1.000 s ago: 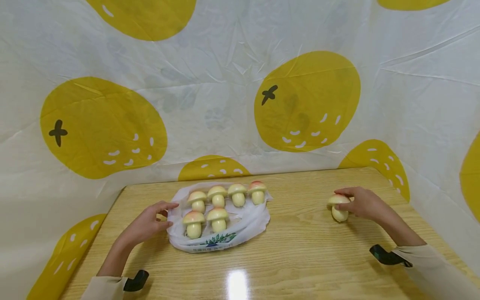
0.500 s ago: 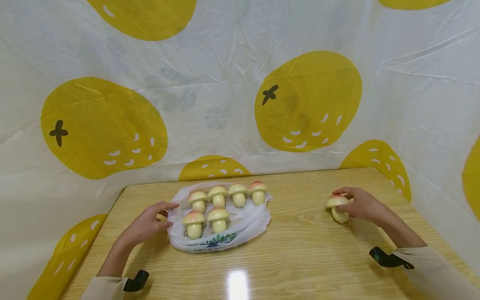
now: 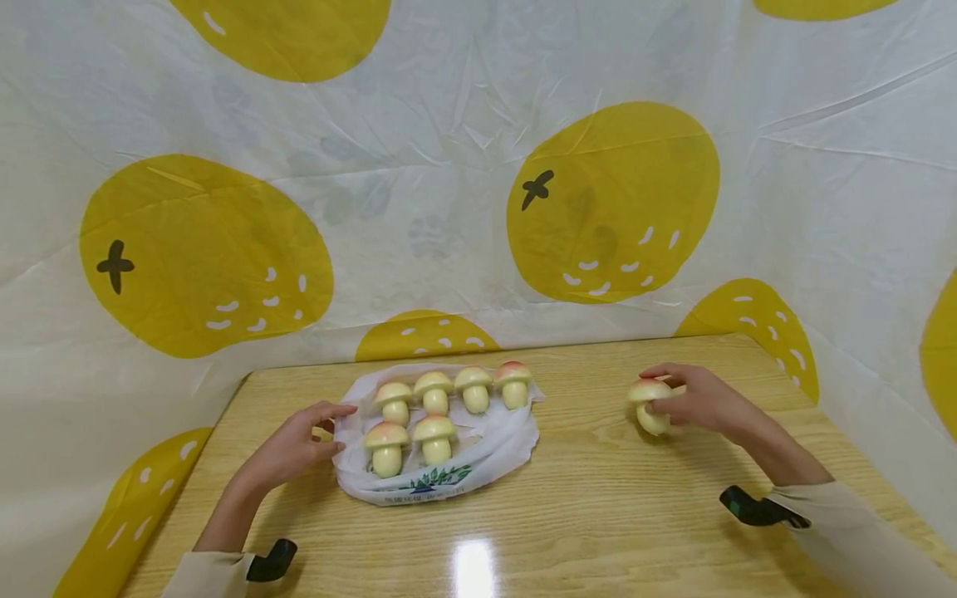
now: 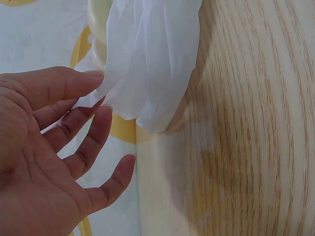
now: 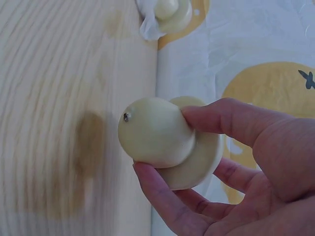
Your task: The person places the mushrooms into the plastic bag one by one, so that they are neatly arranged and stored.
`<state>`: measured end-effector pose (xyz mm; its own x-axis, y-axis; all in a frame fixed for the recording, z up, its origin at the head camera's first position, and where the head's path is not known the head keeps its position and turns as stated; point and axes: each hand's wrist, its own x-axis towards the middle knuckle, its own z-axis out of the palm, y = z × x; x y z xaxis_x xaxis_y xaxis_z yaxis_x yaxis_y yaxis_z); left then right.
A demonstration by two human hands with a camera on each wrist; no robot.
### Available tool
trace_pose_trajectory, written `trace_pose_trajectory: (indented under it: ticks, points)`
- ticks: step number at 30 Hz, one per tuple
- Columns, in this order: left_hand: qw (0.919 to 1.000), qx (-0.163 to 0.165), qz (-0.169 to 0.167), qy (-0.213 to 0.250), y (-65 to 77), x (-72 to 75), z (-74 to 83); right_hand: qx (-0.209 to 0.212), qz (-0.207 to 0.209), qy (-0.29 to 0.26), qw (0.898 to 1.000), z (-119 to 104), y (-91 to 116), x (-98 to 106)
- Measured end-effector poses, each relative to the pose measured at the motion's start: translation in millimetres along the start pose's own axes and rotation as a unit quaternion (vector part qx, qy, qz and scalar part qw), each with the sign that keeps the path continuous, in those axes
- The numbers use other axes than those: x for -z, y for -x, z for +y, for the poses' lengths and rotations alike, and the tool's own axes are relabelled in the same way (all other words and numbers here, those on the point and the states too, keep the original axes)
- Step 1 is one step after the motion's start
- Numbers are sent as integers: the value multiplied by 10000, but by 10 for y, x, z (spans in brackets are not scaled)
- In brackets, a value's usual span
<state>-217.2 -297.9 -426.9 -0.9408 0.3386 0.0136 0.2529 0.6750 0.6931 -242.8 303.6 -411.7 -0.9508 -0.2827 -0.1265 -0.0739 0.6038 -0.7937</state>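
Observation:
My right hand [image 3: 706, 402] grips a toy mushroom [image 3: 649, 407], glossy and cream-yellow with a red blush on the cap. Thumb and fingers hold it round the stem in the right wrist view, where its rounded stem end [image 5: 155, 132] hangs over the tabletop. On the left lies a white plastic bag [image 3: 493, 453] with green print, bearing several similar mushrooms [image 3: 436, 440] in two rows. My left hand [image 3: 292, 444] is at the bag's left edge. A fold of the bag [image 4: 147, 64] sits between its thumb and fingers, the other fingers loosely bent.
The wooden table [image 3: 583, 515] has a bright light reflection near its front. A white curtain [image 3: 426, 191] with large yellow fruit prints hangs behind and along both sides. Dark camera straps [image 3: 758, 507] show at both wrists.
My right hand has moved left over the table with the toy mushroom, towards the bag. The left hand, the bag and the mushrooms on it have stayed in place.

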Motion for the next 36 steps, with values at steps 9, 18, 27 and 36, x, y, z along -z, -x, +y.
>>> trace_pose_trajectory:
  ticks: [9,18,27,36]
  points:
    - [10000,-15,-9,15,4,4,5,188,-66,-371,9991,-195,-97,-102]
    - [10000,-22,-7,25,4,2,10,362,-173,-679,9969,-445,-227,-235]
    - [10000,-66,-7,48,3,1,4,569,-147,-699,9958,-650,-355,-386]
    - [10000,-19,17,42,0,-2,-3,737,-168,-832,9937,-805,-472,-541]
